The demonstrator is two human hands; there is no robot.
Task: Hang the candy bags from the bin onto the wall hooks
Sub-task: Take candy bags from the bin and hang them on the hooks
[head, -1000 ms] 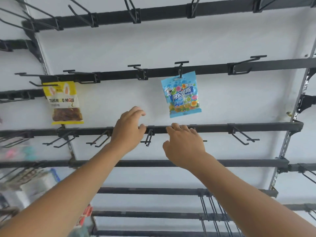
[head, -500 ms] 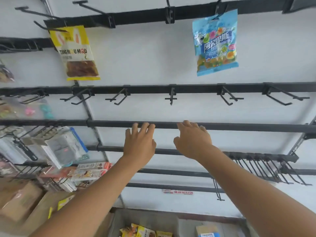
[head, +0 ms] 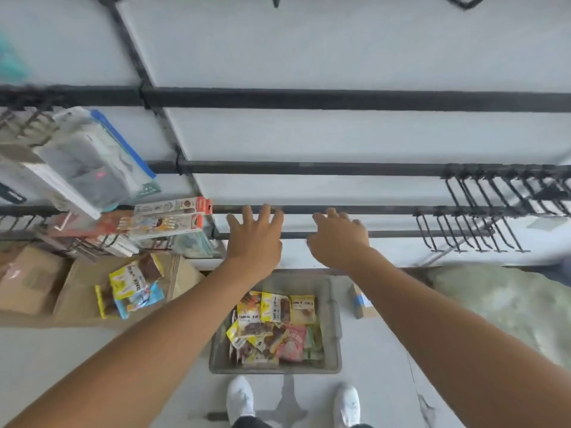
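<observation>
I log the view tipped down since the last frame: left hand [head: 255,239] spread, right hand [head: 338,239] loosely curled, both empty, above the grey rectangular bin [head: 334,307] on the floor [head: 92,359], heaped with glossy crinkled candy bags [head: 275,325]; thin black wire wall hooks [head: 469,225] at right.

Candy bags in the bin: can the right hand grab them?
Probably yes. The right hand is empty, the bin sits open-topped on the floor just below it, and nothing covers the candy bags.
</observation>
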